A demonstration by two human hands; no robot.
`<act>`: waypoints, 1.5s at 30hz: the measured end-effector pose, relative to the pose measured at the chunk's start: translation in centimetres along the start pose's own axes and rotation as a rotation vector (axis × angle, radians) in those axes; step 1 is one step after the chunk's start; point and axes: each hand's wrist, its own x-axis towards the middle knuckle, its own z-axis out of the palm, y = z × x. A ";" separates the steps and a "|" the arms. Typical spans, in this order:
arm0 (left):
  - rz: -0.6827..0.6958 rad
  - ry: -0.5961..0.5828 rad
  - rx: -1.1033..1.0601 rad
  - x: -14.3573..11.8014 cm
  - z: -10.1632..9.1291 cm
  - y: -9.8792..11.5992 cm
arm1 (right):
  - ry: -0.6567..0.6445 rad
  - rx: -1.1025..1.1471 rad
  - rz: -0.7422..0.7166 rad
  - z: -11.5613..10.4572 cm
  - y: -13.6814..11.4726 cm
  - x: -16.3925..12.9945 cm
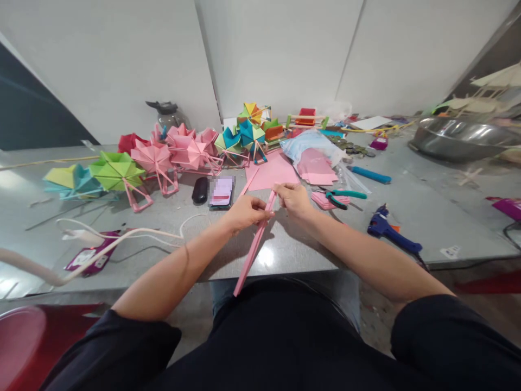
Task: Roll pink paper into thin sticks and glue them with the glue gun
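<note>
Between my two hands runs a long, narrow folded pink paper strip (pixel 253 251), slanting from the tabletop down toward my lap. My left hand (pixel 249 213) pinches it partway along its length. At its far end, my right hand (pixel 293 199) grips it with thumb and fingers. Just beyond the hands lies a pink paper sheet (pixel 272 171), with a thin pink strip (pixel 249 182) on its left part. Pliers with teal handles (pixel 345 194) rest on small pink paper pieces (pixel 321 201) to the right of my right hand.
Pink folded-paper models (pixel 187 149) and a green one (pixel 118 171) stand at the back left. A phone (pixel 222 191) lies near a black case (pixel 199 190). Rightward are a blue glue gun (pixel 393 231), a blue cutter (pixel 371 175) and a metal basin (pixel 459 138). A white cable (pixel 134 232) crosses the left side.
</note>
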 end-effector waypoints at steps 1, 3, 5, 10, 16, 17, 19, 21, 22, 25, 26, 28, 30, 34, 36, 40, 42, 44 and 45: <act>0.010 0.006 0.037 -0.2 0.1 0.0 | 0.014 -0.003 -0.002 -0.1 0.0 0.1; 0.024 0.016 0.076 -0.4 0.2 -0.1 | 0.020 -0.006 -0.004 -0.3 -0.1 0.2; 0.017 0.014 0.081 -0.4 0.2 -0.2 | -0.012 -0.005 0.003 -0.3 -0.3 0.0; -0.017 -0.006 0.076 -0.2 -0.1 -0.5 | -0.142 0.001 0.055 -0.2 -0.8 -0.7; -0.016 -0.039 0.098 -0.1 -0.5 -0.9 | -0.163 -0.001 0.096 -0.9 -1.1 -0.2; -0.015 -0.048 0.109 -0.1 -0.5 -1.0 | -0.161 -0.002 0.103 -1.1 -1.1 0.0; 0.007 -0.055 0.150 0.0 -0.5 -1.1 | -0.155 -0.003 0.109 -1.3 -1.1 0.2; 0.065 -0.020 0.224 0.2 -0.3 -1.2 | -0.149 0.000 0.106 -1.2 -1.0 0.2; 0.102 0.021 0.256 0.4 -0.1 -1.3 | -0.150 0.003 0.103 -1.1 -0.9 0.1; 0.179 0.150 0.274 0.9 0.6 -1.6 | -0.170 0.015 0.094 -0.7 -0.4 -0.4; 0.185 0.170 0.255 1.0 0.7 -1.7 | -0.179 0.017 0.093 -0.5 -0.3 -0.6; 0.173 0.160 0.210 1.1 0.8 -1.9 | -0.194 0.020 0.093 -0.4 -0.1 -0.9; 0.144 0.126 0.153 1.0 0.7 -1.9 | -0.209 0.018 0.094 -0.4 -0.2 -1.0; 0.102 0.084 0.066 0.8 0.3 -2.0 | -0.233 0.010 0.086 -0.6 -0.4 -0.9; 0.115 0.083 0.077 0.9 0.4 -2.2 | -0.224 0.001 0.072 -0.6 -0.3 -0.9; 0.171 0.128 0.129 1.2 0.8 -2.3 | -0.186 -0.027 0.028 -0.4 -0.1 -1.0; 0.158 0.137 0.093 1.2 1.0 -2.1 | -0.171 -0.044 0.004 -0.3 -0.1 -1.1; 0.114 0.123 0.030 1.0 1.1 -1.8 | -0.157 -0.058 -0.014 -0.3 -0.2 -1.2; 0.086 0.114 -0.002 0.9 1.2 -1.6 | -0.147 -0.064 -0.020 -0.4 -0.3 -1.2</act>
